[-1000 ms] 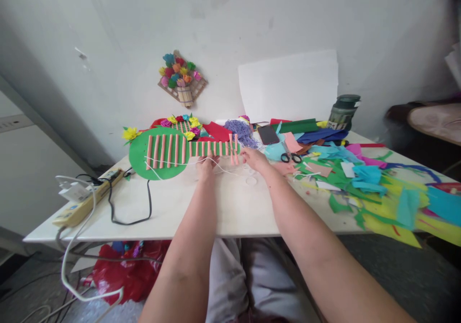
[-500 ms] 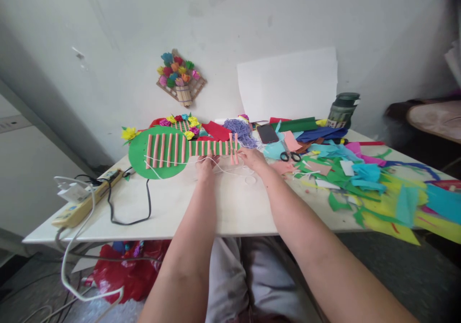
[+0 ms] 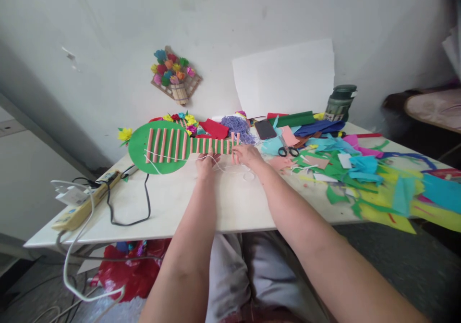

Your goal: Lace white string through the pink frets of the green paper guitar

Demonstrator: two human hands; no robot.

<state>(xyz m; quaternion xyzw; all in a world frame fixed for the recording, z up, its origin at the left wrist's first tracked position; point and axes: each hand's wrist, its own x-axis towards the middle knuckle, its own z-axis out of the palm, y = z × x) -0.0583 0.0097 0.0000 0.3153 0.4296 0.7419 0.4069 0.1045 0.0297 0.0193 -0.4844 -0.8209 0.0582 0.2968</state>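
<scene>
A green paper guitar (image 3: 142, 147) with pink paper rolls glued across its body and neck lies at the far middle of the white table (image 3: 169, 207). A white string (image 3: 173, 158) runs across the body to my hands. My left hand (image 3: 206, 163) rests at the neck's lower edge, fingers pinched on the string. My right hand (image 3: 248, 155) is at the neck's right end, fingers closed on the string beside the last pink rolls. Loose string loops lie on the table between and just beyond both hands.
Scissors (image 3: 288, 151), a phone (image 3: 265, 129), a dark bottle (image 3: 339, 103) and heaps of coloured paper scraps (image 3: 363, 171) cover the right side. A power strip (image 3: 84, 205) with cables sits at the left edge. White sheet (image 3: 284, 78) leans on the wall; red bag (image 3: 126, 272) under the table.
My view has tilted slightly, so everything sits a little higher and to the left in the picture. Both hands stay at the guitar neck with the string; no clear movement of objects.
</scene>
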